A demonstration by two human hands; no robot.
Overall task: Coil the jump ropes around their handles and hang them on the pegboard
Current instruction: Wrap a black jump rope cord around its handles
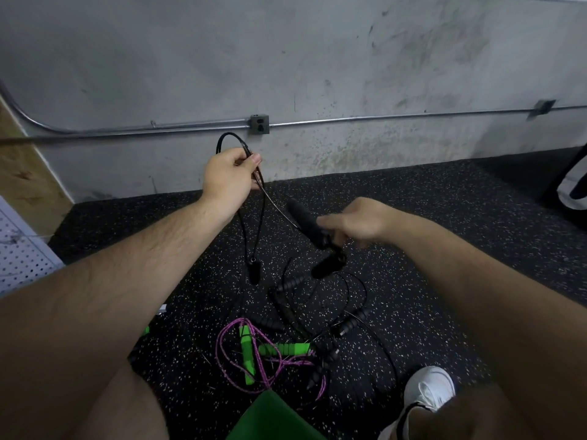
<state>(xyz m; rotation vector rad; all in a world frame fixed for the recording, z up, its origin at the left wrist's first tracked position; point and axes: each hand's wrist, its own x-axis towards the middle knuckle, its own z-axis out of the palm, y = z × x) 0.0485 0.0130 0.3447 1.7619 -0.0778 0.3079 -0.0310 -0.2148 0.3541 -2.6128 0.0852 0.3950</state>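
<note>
My left hand (229,174) is raised near the wall and pinches a loop of thin black rope (229,141); the rope hangs down from it. My right hand (357,222) grips a pair of black foam handles (309,227) of that jump rope, held above the floor and blurred. Below lie more jump ropes in a tangle: black ribbed handles (352,322) with thin black cord, and a purple rope (236,357) with green handles (284,348). A white pegboard (19,258) shows at the left edge.
Speckled black rubber floor (444,217) meets a grey concrete wall with a metal conduit and outlet box (259,124). My white shoe (428,392) is at the lower right. A green thing (273,417) lies at the bottom. A black and white bag (575,185) sits far right.
</note>
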